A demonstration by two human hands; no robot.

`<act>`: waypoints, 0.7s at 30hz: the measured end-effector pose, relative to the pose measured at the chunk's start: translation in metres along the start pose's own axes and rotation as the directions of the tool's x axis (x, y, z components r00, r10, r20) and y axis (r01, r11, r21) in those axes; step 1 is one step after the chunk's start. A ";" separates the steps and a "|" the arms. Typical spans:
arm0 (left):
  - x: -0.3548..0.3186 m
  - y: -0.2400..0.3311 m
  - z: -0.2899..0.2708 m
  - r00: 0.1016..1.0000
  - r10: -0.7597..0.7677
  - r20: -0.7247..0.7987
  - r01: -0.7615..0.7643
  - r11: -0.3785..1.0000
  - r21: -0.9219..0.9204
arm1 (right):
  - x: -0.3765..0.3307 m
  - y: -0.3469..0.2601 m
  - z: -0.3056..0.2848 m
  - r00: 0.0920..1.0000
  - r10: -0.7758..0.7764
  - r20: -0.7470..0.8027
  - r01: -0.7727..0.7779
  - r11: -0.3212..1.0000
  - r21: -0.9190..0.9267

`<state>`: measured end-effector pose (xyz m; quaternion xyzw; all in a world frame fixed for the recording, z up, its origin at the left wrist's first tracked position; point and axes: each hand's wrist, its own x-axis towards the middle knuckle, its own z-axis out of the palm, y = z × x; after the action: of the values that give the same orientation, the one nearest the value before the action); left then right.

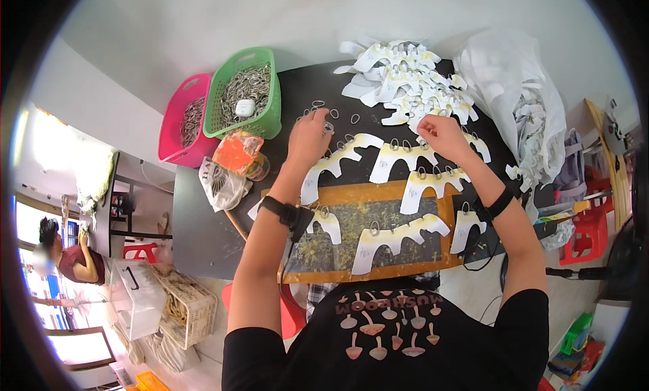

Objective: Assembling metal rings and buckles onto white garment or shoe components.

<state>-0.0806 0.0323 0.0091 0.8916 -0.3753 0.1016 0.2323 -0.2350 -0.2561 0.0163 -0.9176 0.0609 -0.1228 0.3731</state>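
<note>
My left hand (309,139) reaches over a few loose oval metal rings (355,118) on the dark table, its fingers closed together around rings at their tips. My right hand (443,137) is bent into a pinch beside the heap of white scalloped pieces (405,73); what lies between its fingertips is too small to make out. Between and below my hands, several white scalloped pieces with yellowish edges lie spread out, such as one piece (399,242) in front. Metal rings stand along the edges of these pieces.
A green basket (276,93) and a pink basket (167,131), both with metal rings, stand at the left. Near them lie an orange packet (238,153) and a white bag (222,188). A large clear plastic bag (500,73) stands right. Another person (78,259) sits far left.
</note>
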 end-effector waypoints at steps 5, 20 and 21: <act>-0.004 0.059 -0.004 0.989 0.124 -0.075 -0.142 0.936 -0.323 | 0.004 -0.034 0.012 0.993 -0.019 0.119 -0.010 0.971 0.238; -0.006 0.115 0.008 0.968 0.230 -0.103 -0.246 0.770 -0.589 | 0.001 -0.037 0.000 0.915 0.039 0.403 -0.301 0.730 0.614; -0.004 0.114 0.007 0.971 0.209 -0.116 -0.237 0.782 -0.576 | 0.002 -0.037 -0.002 0.915 0.039 0.403 -0.301 0.730 0.613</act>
<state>-0.1654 -0.0381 0.0398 0.7231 -0.4854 0.0282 0.4905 -0.2330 -0.2309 0.0436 -0.7210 0.0286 0.0706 0.6888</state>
